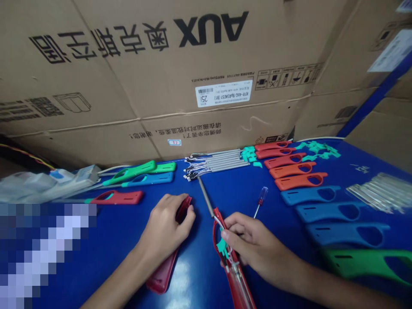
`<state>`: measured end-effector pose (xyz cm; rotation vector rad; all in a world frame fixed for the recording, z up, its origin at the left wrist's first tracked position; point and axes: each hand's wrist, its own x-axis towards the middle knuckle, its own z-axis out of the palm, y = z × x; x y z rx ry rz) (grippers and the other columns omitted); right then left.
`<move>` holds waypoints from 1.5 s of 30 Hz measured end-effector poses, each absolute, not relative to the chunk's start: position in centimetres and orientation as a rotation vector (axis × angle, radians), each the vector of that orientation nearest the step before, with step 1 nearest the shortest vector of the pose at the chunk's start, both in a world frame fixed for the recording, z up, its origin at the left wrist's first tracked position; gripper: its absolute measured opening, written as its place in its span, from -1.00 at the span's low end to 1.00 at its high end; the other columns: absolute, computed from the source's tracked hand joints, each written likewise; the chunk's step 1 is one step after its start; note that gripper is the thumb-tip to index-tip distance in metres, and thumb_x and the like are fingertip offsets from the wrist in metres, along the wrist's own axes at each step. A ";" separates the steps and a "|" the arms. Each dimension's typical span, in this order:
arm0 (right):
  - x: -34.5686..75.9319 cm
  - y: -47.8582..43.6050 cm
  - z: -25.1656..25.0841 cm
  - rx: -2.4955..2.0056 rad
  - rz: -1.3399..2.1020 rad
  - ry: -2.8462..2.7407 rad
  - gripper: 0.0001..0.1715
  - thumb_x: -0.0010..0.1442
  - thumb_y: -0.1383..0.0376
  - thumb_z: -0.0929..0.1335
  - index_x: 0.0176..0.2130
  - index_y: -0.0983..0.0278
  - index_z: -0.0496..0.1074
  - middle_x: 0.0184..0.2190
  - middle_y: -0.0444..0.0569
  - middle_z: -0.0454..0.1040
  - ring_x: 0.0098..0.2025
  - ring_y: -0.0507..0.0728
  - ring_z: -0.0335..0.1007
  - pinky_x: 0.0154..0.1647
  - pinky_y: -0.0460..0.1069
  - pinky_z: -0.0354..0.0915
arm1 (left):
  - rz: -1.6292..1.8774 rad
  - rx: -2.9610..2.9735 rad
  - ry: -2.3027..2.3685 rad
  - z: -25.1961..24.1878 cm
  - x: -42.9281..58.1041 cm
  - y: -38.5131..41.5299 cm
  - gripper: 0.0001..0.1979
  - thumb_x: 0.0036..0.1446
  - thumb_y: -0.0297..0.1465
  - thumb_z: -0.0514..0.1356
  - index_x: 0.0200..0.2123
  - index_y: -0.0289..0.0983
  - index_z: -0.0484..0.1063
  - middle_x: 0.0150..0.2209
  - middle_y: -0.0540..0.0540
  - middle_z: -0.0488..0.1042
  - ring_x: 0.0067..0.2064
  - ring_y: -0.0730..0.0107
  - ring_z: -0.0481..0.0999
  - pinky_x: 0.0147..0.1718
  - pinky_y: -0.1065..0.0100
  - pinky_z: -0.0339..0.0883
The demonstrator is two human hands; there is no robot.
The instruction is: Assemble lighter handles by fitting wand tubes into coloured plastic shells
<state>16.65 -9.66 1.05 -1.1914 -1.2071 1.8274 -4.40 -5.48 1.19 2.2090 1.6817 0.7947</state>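
My left hand is closed on a red lighter shell half, pinching its upper end between thumb and fingers. The shell slants down toward me over the blue table. To the right, my right hand grips a partly filled lighter body, also red. In it lie a teal trigger piece, white wires and a clear fuel tank. A grey metal tube sticks out from its top end toward the back. My right fingers partly cover the wires and the upper shell.
A screwdriver lies behind my right hand. Metal tubes with wires lie at the back. Coloured shell halves, teal parts and clear tanks are at right. Lighters lie at left, before a cardboard box.
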 end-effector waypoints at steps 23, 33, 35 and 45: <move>17.9 -9.3 1.8 -1.365 1.339 -1.875 -0.89 0.21 0.28 0.28 -0.29 0.25 0.39 -0.64 -0.26 0.26 -0.66 -0.07 0.17 -0.67 -0.17 0.04 | 0.402 2.532 1.099 2.7 -2.3 -8.1 -0.84 0.18 -0.44 0.08 -0.24 -0.23 0.45 -0.17 -0.14 0.39 -0.13 0.16 0.32 -0.14 0.08 0.16; 17.6 -8.4 0.8 -1.594 1.531 -1.647 -0.81 0.11 0.18 0.36 -0.34 0.26 0.32 -0.69 -0.30 0.25 -0.76 -0.07 0.13 -0.80 -0.19 0.00 | 0.417 2.568 1.006 2.4 -2.3 -8.5 -0.82 0.21 -0.43 0.09 -0.21 -0.18 0.50 0.02 -0.17 0.33 0.05 0.05 0.24 -0.02 0.00 0.18; 17.9 -8.3 0.8 -1.575 1.636 -1.622 -0.80 0.13 0.18 0.33 -0.26 0.22 0.27 -0.69 -0.34 0.25 -0.81 -0.06 0.12 -0.86 -0.18 0.02 | 0.410 2.579 0.995 2.5 -2.2 -8.5 -0.80 0.23 -0.43 0.09 -0.17 -0.15 0.50 0.03 -0.15 0.34 0.07 0.05 0.23 -0.02 0.00 0.18; 17.5 -8.2 1.8 -1.462 1.808 -1.348 -0.86 0.13 0.36 0.25 -0.28 0.20 0.13 -0.52 -0.31 0.32 -0.78 -0.09 0.23 -0.89 -0.22 0.06 | 0.557 2.612 1.021 1.7 -2.3 -8.4 -0.82 0.23 -0.49 0.11 -0.19 -0.18 0.48 0.01 -0.13 0.39 0.04 0.10 0.27 -0.03 0.03 0.15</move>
